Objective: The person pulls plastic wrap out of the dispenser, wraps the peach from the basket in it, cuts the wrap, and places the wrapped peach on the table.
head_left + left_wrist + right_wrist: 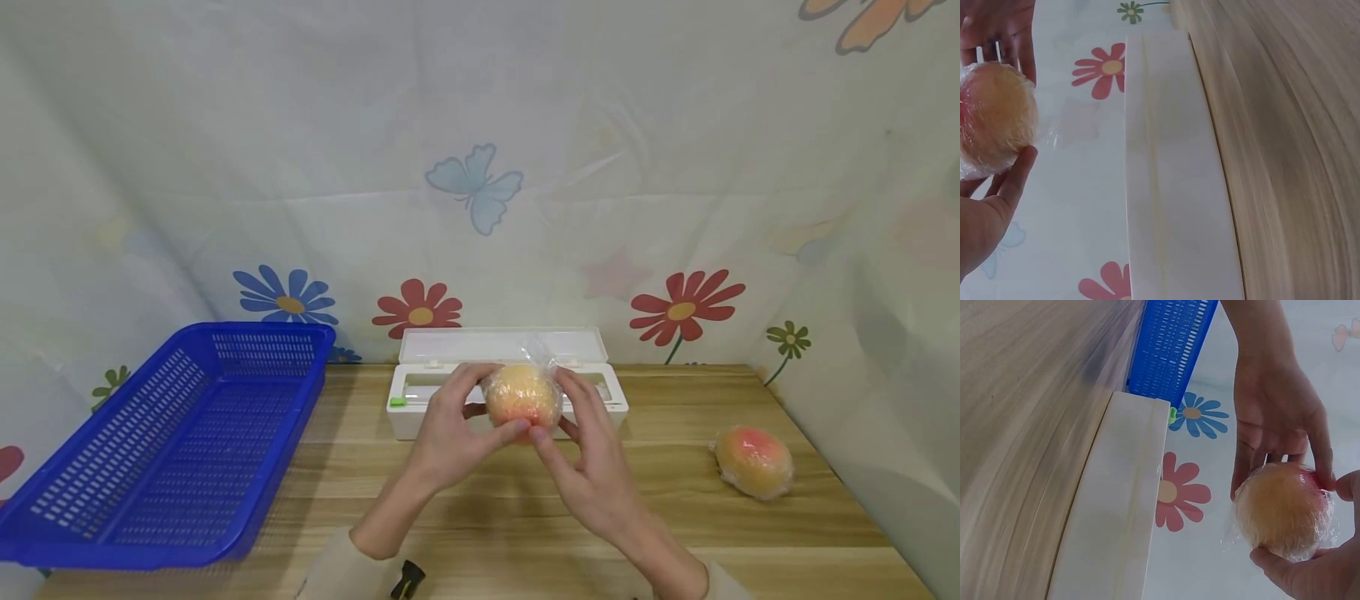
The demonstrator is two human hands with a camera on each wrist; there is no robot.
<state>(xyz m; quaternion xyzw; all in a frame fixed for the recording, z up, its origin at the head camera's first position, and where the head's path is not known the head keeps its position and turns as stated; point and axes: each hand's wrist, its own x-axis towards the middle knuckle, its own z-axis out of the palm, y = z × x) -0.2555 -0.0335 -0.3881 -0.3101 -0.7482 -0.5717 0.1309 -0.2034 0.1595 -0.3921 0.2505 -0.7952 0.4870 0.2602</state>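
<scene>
Between both hands is a yellow and pink peach [522,398] wrapped in clear plastic film, held up in front of a white cling film dispenser [427,427]. My left hand [455,433] grips its left side, thumb at the lower front. On the other side my right hand [592,458] holds it the same way, the two thumb tips close together. A loose tuft of film [537,350] sticks up at the peach's top right. In the right wrist view the film lies creased around the peach [1282,509], with fingers of both hands on it.
A blue plastic basket [281,467] stands at the left of the wooden table [480,533]. Another film-wrapped peach [753,462] lies at the right. The dispenser's lid [502,343] is raised against the flowered curtain [480,275]. A small black object [407,580] lies near the left sleeve.
</scene>
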